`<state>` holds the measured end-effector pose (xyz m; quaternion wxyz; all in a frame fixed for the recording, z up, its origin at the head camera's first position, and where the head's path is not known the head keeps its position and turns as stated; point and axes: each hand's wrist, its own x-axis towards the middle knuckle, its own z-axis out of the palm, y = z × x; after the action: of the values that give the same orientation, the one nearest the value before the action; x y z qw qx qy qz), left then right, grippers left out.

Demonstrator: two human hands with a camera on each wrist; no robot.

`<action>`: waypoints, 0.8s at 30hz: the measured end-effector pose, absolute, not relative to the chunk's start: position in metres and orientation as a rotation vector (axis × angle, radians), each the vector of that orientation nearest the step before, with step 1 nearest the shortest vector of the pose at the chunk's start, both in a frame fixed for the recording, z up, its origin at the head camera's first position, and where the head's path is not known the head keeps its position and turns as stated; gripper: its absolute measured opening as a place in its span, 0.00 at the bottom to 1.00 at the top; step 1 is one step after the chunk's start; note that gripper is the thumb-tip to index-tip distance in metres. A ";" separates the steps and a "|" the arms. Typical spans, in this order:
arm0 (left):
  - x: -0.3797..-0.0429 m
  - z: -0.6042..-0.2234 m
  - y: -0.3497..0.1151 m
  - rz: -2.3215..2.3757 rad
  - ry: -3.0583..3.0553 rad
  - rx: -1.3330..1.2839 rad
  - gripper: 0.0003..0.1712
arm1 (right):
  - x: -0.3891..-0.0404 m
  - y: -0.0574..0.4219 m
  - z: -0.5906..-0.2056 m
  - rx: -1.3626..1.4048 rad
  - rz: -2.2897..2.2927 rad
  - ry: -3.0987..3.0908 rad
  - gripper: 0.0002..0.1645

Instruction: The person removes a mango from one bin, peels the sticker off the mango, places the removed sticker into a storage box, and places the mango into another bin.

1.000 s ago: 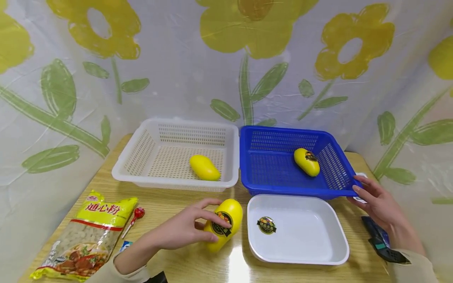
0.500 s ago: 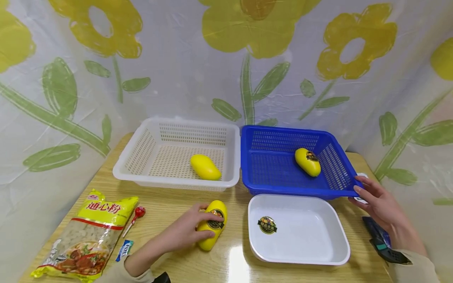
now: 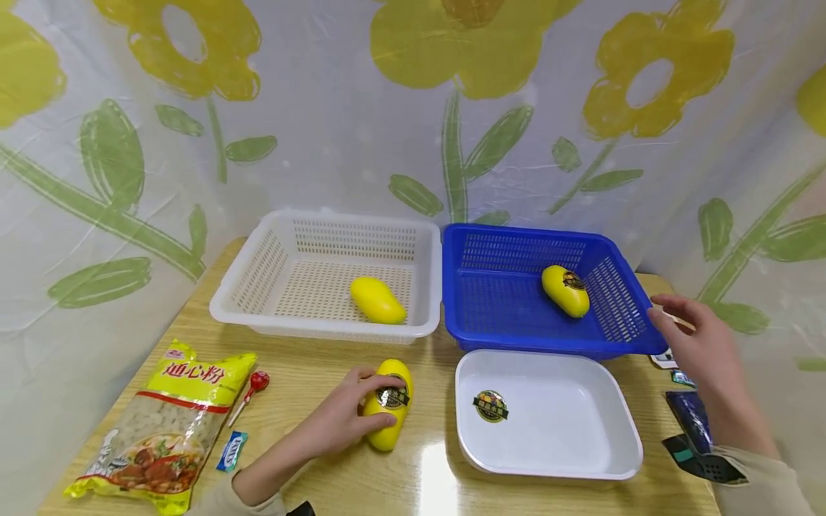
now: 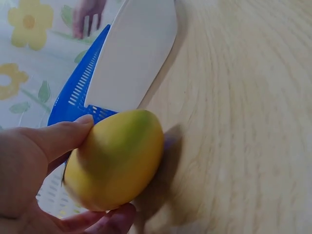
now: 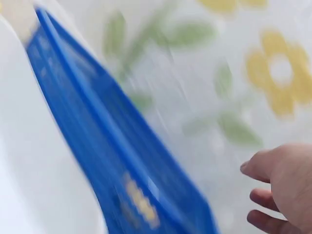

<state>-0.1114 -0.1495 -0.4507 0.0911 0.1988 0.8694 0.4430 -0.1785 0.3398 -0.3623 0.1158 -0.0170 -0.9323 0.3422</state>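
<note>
My left hand (image 3: 342, 416) grips a yellow mango (image 3: 403, 411) low over the table, thumb on one side and fingers on the other. The mango carries a dark round sticker, and its greenish end (image 4: 136, 124) faces the left wrist camera. My right hand (image 3: 710, 351) hovers at the right front corner of the blue basket (image 3: 497, 308), fingers loosely bent; a gap separates it from the basket in the right wrist view. Another stickered mango (image 3: 565, 290) lies inside the blue basket. A plain mango (image 3: 377, 301) rests in the white basket (image 3: 323, 326).
A white tray (image 3: 548, 423) with a sticker on it stands before the blue basket. On the left lie a pasta bag (image 3: 168, 423), a red lollipop (image 3: 259, 380) and a small blue-wrapped sweet (image 3: 232, 451). A dark packet (image 3: 687, 412) lies beneath my right wrist. A flowered curtain (image 3: 323, 143) hangs behind.
My left hand has brought the mango leftward, away from the tray's edge. My right hand has come off the blue basket's corner and shifted slightly up and right.
</note>
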 end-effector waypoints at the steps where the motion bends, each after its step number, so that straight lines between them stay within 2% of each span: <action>1: -0.111 -0.451 -0.149 1.340 2.575 0.564 0.24 | -0.177 0.327 -0.357 -0.010 1.001 -2.720 0.29; 6: -0.108 -0.456 -0.146 1.459 2.531 0.446 0.26 | -0.168 0.251 -0.341 0.356 1.145 -2.708 0.18; 10: -0.106 -0.458 -0.143 1.516 2.514 0.349 0.30 | -0.160 0.190 -0.348 0.602 1.386 -2.780 0.13; 16: -0.106 -0.457 -0.140 1.536 2.515 0.231 0.40 | -0.148 0.119 -0.376 0.807 1.661 -2.908 0.13; 24: -0.103 -0.455 -0.139 1.566 2.522 0.185 0.41 | -0.149 0.074 -0.403 0.973 1.455 -2.988 0.15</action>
<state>-0.1031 -0.1388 -0.4548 0.0836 0.0619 0.8450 0.5246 -0.1491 0.0740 -0.4025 -0.1602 0.2774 -0.8517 0.4147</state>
